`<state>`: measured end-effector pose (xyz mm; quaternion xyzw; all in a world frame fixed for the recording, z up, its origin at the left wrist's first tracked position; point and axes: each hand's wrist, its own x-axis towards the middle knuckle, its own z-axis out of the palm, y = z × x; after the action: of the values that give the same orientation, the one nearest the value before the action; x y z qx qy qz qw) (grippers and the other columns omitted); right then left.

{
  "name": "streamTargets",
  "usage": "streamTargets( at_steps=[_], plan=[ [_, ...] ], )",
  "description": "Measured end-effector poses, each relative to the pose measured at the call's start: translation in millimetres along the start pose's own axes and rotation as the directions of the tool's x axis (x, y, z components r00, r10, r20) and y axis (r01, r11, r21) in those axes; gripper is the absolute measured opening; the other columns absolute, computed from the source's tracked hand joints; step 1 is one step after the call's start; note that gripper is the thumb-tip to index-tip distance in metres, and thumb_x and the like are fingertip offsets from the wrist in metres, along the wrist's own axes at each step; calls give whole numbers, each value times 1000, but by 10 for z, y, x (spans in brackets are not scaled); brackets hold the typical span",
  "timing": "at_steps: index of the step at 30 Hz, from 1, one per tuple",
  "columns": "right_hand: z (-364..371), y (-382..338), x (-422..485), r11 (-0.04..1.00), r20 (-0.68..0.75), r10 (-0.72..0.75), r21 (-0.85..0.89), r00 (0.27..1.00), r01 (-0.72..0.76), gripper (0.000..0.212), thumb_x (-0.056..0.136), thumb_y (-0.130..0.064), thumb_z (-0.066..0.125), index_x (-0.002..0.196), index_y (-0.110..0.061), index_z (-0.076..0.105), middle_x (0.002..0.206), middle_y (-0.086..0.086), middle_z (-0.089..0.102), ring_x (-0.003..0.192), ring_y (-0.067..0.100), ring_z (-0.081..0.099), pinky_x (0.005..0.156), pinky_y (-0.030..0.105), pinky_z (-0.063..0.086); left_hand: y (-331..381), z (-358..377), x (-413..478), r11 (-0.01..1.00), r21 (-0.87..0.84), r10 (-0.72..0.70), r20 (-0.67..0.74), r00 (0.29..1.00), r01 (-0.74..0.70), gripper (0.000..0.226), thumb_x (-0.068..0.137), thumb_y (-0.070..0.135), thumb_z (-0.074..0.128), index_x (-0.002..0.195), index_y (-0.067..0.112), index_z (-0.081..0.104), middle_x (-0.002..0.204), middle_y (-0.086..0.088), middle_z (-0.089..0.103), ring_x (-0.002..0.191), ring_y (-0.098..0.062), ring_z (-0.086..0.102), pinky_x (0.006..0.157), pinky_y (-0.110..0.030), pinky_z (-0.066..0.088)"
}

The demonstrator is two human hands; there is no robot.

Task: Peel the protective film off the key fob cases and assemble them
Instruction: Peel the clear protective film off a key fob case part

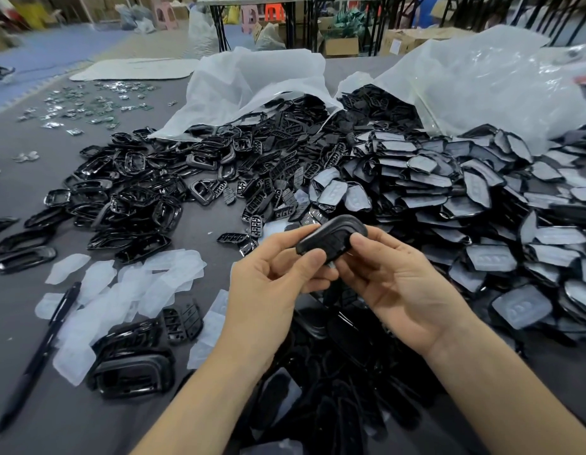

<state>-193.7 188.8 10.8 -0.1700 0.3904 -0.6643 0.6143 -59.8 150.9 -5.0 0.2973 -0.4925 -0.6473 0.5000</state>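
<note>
Grey table (200,224), covered across most of its width with loose parts. Two white plastic bags (239,80) lie open at the far side, black parts spilling from their mouths. Right: a broad heap of film-covered case shells (465,198), the pale film facing up on most of them. Left and centre: a heap of glossy black frames (127,192), mixed toward the middle with small button inserts (255,221). Near left: a loose pile of peeled translucent films (121,290), lying on the table and partly under a few black frames. Centre foreground: the left hand (272,284) and the right hand (396,284), raised above the table and brought together on one black key fob case (331,238); the left thumb and fingers pinch its near end, the right thumb presses on its face with the fingers curled behind it. Far left: a black pen (38,354) lying on the table beside the films.
</note>
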Motion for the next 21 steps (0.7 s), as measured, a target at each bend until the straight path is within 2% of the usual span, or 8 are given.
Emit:
streamTargets(
  at_steps=[3,7,9,11,14,17,19,21],
  plan=[
    [-5,2,11,998,55,14,62,998,-17,13,70,-9,61,81,-7,68,75,5,70,65,12,66,67,21,57,-9,6,-7,993,-108,-53,4,999,53,18,64,13,69,78,17,79,69,-4,73,62,-10,69,61,-15,54],
    [-21,-27,10,998,149,1,54,989,-10,15,74,-10,60,85,-6,70,85,7,69,76,14,66,78,23,57,1,4,12,997,-74,32,23,999,-31,19,63,13,69,78,20,79,74,2,73,62,-10,69,64,-15,54],
    [-26,-67,3,1000,167,6,-3,986,-5,16,74,-12,61,87,-6,68,89,9,67,79,18,66,78,26,57,5,-14,17,991,25,127,25,992,-128,18,67,12,71,81,19,79,81,10,68,64,-8,67,66,-14,52],
    [-42,-121,-6,999,136,22,-39,990,-17,19,72,-17,59,81,-3,68,86,10,66,77,19,67,72,26,58,12,-60,15,942,204,254,77,964,-265,17,73,11,75,84,24,77,85,14,61,65,-1,61,66,-10,48],
    [-81,-173,-19,960,67,-26,-277,997,44,29,79,-27,59,84,1,66,81,10,65,73,15,65,64,23,56,-12,-94,4,758,492,364,226,903,-429,23,76,4,70,89,23,73,91,9,54,69,0,55,67,-11,45],
    [-110,-172,-20,846,66,-82,-522,994,104,6,79,-2,65,85,-1,66,72,5,64,66,12,66,60,21,55,-50,-85,-16,657,577,389,292,874,-485,19,75,-2,65,86,11,73,94,2,54,76,-4,59,72,-16,47],
    [-136,-164,-23,823,69,-47,-563,997,78,15,81,10,61,86,-2,68,69,3,63,64,13,67,60,24,56,-59,-87,-19,613,610,409,300,862,-503,16,76,3,61,85,11,72,95,2,55,80,-7,59,74,-15,46],
    [-136,-152,-29,804,83,-25,-590,996,70,20,82,10,60,88,-6,70,69,3,61,64,15,66,61,25,57,-43,-89,-38,606,616,420,289,861,-502,19,78,12,53,88,11,70,95,4,58,83,-6,60,74,-12,44]
  ],
)
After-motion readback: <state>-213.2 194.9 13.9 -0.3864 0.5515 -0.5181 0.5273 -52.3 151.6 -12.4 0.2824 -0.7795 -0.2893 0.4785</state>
